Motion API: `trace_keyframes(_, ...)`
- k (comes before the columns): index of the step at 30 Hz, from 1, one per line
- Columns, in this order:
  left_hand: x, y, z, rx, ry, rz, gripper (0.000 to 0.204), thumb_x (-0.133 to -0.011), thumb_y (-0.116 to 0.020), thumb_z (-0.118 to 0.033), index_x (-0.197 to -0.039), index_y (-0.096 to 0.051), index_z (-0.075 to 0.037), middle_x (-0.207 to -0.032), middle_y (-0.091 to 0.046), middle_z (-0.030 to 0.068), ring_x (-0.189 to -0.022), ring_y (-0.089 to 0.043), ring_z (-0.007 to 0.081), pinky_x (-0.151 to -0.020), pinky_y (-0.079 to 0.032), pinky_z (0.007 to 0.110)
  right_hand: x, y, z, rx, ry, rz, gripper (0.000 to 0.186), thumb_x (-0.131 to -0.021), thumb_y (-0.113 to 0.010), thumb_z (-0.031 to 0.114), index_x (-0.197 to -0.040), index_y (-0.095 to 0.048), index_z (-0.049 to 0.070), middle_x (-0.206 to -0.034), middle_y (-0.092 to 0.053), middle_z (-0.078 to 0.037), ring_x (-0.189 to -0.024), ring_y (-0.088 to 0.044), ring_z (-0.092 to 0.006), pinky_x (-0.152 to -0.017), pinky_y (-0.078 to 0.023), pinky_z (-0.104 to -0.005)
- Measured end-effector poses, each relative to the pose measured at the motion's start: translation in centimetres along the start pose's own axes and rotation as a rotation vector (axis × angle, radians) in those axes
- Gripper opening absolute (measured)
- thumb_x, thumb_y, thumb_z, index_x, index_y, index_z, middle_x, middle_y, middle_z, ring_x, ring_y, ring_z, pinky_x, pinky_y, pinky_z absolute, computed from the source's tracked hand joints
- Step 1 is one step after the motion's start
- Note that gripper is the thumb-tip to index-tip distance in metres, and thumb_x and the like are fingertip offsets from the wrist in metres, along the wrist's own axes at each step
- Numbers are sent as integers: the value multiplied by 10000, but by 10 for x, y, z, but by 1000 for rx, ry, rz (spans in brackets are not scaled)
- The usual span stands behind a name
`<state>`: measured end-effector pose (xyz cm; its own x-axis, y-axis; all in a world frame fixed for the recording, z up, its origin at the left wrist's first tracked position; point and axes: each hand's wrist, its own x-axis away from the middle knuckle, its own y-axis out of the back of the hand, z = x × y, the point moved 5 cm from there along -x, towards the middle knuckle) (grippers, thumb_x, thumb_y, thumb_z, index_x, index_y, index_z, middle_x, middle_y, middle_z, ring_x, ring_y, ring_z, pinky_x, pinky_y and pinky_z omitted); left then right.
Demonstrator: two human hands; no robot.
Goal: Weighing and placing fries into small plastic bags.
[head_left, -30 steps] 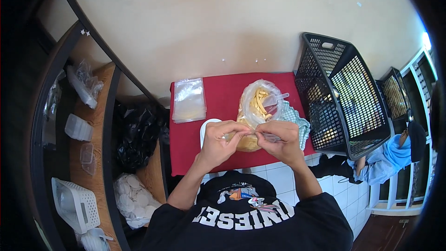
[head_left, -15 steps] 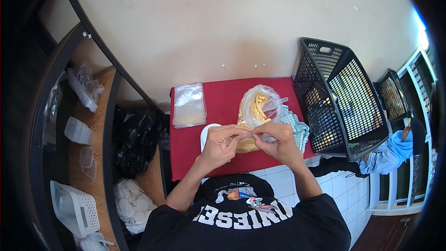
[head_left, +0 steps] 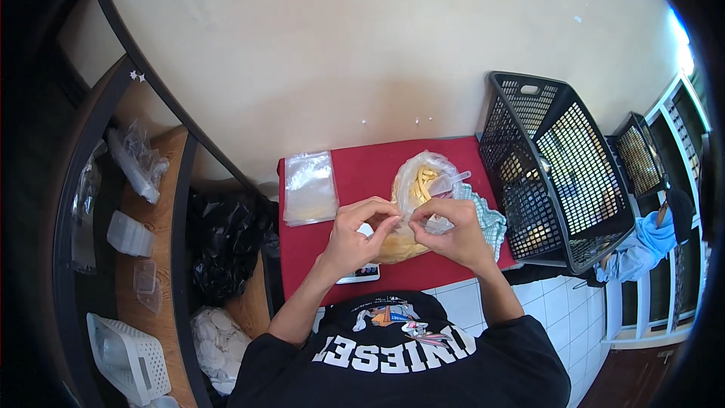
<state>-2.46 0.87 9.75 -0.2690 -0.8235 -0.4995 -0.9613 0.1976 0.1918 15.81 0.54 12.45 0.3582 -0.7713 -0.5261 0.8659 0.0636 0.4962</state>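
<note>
My left hand (head_left: 359, 234) and my right hand (head_left: 451, 234) are raised close together over the table, each with thumb and finger pinched. Between them is what looks like a thin clear plastic bag (head_left: 402, 233), hard to make out against the things behind it. Just beyond my hands stands a large open clear bag of yellow stick-shaped snacks (head_left: 424, 185), with a clear plastic scoop (head_left: 451, 180) in its mouth. Below my left hand, a white kitchen scale (head_left: 362, 273) is partly covered.
On the red-covered table (head_left: 366, 155) lie a stack of clear bags (head_left: 310, 189) and a green checked cloth (head_left: 487, 219). A black crate (head_left: 578, 174) stands right. Wooden shelves (head_left: 162, 219) with containers and a white basket (head_left: 132, 359) are left. A person (head_left: 642, 245) is far right.
My fingertips have moved slightly apart, having been nearly touching. The view has tilted a little, so the table sits lower and more of the scale shows.
</note>
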Motion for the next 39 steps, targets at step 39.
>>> trace_keyframes(39, -10, 55, 23, -51, 23, -569, 45, -966, -681, 46, -928, -701, 59, -862, -709, 31, -730, -607, 51, -656, -486, 203, -33, 16, -23, 120, 45, 117, 113, -842, -785, -2, -927, -714, -25, -813, -721, -130, -696, -706, -273, -629, -532, -338)
